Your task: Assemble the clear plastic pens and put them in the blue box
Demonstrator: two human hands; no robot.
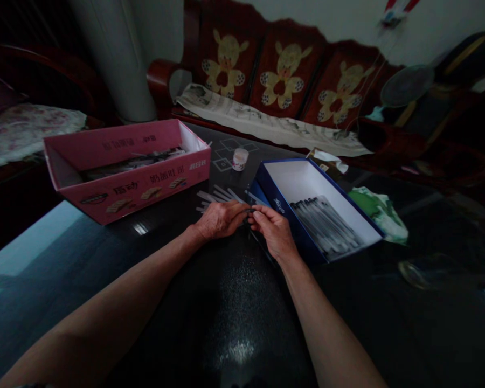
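Observation:
My left hand (221,218) and my right hand (272,229) meet over the dark glossy table (226,312), fingertips pinched together on a small dark pen-like part (250,213) between them. Several loose white pen tubes (220,195) lie on the table just behind my left hand. To the right of my right hand stands a blue box with a white inside (303,178), holding a heap of finished dark pens (325,226). A pink cardboard box (125,186) with more pen parts inside stands at the left.
A small white jar (240,158) stands behind the tubes. A green and white cloth (382,213) lies right of the blue box. A red wooden sofa with bear-patterned cushions (285,73) and a newspaper (267,124) runs behind the table.

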